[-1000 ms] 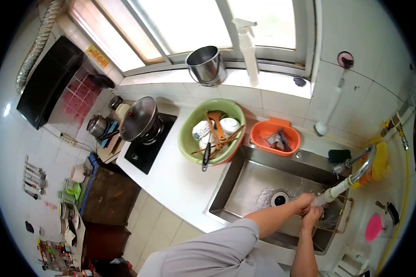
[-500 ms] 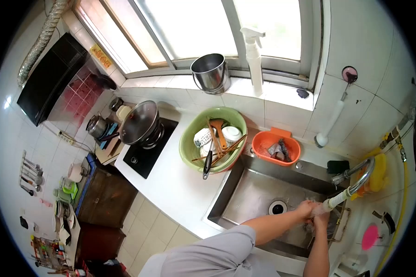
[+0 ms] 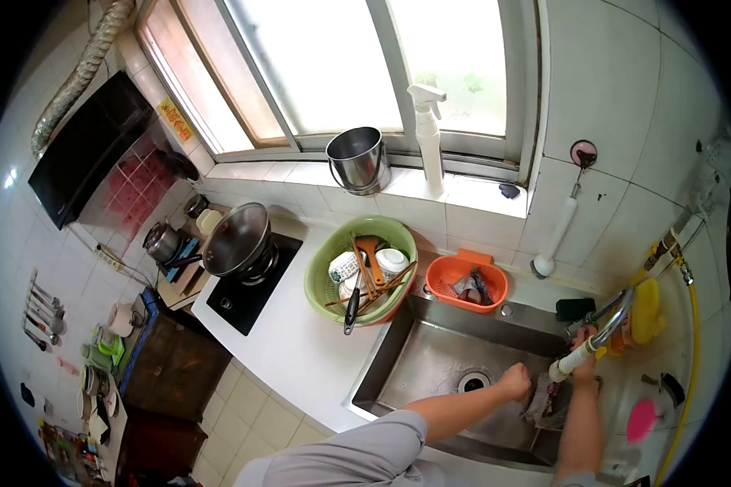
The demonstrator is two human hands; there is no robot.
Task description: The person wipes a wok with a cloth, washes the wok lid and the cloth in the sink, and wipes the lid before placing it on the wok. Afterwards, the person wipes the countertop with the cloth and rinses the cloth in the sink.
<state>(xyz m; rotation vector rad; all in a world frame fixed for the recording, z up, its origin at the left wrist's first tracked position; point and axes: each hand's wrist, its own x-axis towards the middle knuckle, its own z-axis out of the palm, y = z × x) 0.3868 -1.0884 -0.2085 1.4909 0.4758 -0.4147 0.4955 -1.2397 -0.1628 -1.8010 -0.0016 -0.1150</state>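
Observation:
My left hand point(image 3: 513, 382) is held over the sink point(image 3: 447, 349) with its fingers curled in. Whether anything lies inside it is hidden. My right hand point(image 3: 583, 357) reaches up to the faucet point(image 3: 613, 322), its fingers closed at the faucet's lower part behind the white-wrapped spout point(image 3: 573, 360). The spout partly covers that hand. Below and between my wrists, something greyish and glossy point(image 3: 542, 399) shows in the sink; I cannot make out its kind.
Left of the sink stands a green basin point(image 3: 321, 284) of bowls, chopsticks and utensils. An orange basket point(image 3: 434, 280) sits behind the sink. A wok point(image 3: 237, 239) is on the stove. A steel bucket point(image 3: 357, 162) and spray bottle point(image 3: 429, 146) stand on the sill.
My hands were together under running water from the spout. They have parted: my right hand rose to the faucet, my left drew slightly left. The camera view has shifted.

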